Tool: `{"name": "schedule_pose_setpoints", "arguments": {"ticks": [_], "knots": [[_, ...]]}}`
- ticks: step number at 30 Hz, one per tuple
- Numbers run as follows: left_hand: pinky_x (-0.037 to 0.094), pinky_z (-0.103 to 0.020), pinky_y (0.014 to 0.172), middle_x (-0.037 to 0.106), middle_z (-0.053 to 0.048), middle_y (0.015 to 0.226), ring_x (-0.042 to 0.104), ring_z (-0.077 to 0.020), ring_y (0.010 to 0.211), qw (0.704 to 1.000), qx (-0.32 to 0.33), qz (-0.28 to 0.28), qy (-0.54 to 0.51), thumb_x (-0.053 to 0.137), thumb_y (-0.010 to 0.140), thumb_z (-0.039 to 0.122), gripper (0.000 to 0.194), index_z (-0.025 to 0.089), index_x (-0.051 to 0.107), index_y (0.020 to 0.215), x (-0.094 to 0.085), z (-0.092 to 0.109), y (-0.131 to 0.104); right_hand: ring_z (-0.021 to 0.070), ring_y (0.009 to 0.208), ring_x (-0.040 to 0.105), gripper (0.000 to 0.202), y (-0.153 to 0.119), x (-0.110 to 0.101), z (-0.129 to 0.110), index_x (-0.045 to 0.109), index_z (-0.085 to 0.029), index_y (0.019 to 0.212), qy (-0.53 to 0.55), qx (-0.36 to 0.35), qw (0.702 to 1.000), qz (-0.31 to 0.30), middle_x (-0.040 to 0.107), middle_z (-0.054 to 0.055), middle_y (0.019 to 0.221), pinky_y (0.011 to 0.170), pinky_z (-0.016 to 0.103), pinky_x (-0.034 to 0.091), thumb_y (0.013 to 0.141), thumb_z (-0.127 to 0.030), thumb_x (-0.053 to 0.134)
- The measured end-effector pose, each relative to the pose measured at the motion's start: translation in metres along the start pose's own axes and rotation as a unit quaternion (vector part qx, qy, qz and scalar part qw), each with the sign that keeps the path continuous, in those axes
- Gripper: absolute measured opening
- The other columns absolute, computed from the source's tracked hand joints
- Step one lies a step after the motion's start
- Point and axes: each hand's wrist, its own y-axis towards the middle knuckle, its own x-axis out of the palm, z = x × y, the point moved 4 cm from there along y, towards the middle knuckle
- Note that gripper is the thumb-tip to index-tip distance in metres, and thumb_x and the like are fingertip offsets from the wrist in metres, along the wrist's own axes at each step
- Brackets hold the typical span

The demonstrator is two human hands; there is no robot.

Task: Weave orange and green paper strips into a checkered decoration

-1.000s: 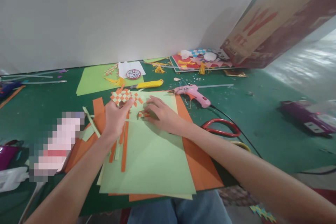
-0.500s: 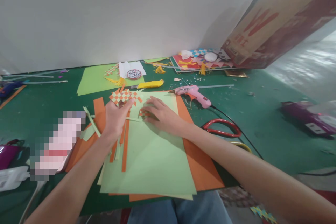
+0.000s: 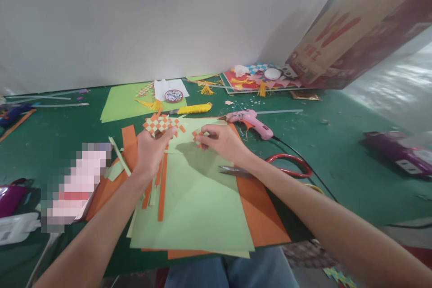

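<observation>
My left hand [image 3: 151, 148] pinches a woven paper piece [image 3: 162, 123], checkered in orange and pale green, above the top left of the paper stack. Between the thumb and fingers of my right hand [image 3: 219, 139] is a smaller checkered woven piece [image 3: 195, 136], partly covered by the fingertips. Both hands are over a pale green paper sheet [image 3: 202, 207], which lies on orange sheets [image 3: 266, 216]. Narrow orange strips [image 3: 162, 193] and pale green ones lie by my left wrist. Under my right forearm, red-handled scissors [image 3: 293, 164] show their blades and a handle loop.
A pink glue gun [image 3: 251, 121] with a black cord lies beyond my right hand. Behind the paper is a yellow utility knife [image 3: 194, 108]. A phone [image 3: 79, 184] is at left; a large paper bag [image 3: 351, 31] stands back right. Tassels and craft pieces line the wall.
My right hand has lifted the small woven piece off the green sheet and shifted slightly right, uncovering the scissor blades. My left hand keeps its hold nearly in place.
</observation>
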Motion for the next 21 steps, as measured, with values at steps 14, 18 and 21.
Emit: {"name": "schedule_pose_setpoints", "arguments": {"ticks": [14,18,21], "knots": [[0.052,-0.029,0.061,0.065,-0.002,0.061,0.060,-0.0145,0.058,0.997,-0.046,-0.055,-0.023,0.076,0.057,0.025,0.015,0.017,0.063,0.058,0.008,0.002,-0.006,0.0111,0.060,0.060,0.014,-0.004,-0.021,-0.005,0.070,-0.017,0.080,0.175,0.042,0.983,0.045,0.066,0.001,0.069,0.047,0.021,0.043,0.071,-0.024,0.063],[0.053,-0.029,0.065,0.063,-0.002,0.059,0.058,-0.0127,0.057,0.991,-0.096,-0.067,-0.071,0.079,0.056,0.027,0.020,0.015,0.063,0.054,0.010,-0.003,-0.009,0.0059,0.056,0.050,0.028,-0.004,-0.021,-0.005,0.072,-0.020,0.087,0.193,0.035,0.980,0.027,0.069,0.002,0.096,0.053,0.023,0.044,0.067,-0.011,0.054],[0.053,-0.027,0.066,0.062,-0.001,0.058,0.057,-0.0108,0.056,0.987,-0.105,-0.072,-0.093,0.079,0.056,0.030,0.022,0.014,0.064,0.055,0.011,-0.003,-0.011,0.0068,0.055,0.050,0.021,-0.005,-0.021,-0.007,0.072,-0.019,0.086,0.216,0.016,0.976,0.032,0.070,0.004,0.092,0.048,0.023,0.042,0.072,-0.019,0.056]]}}
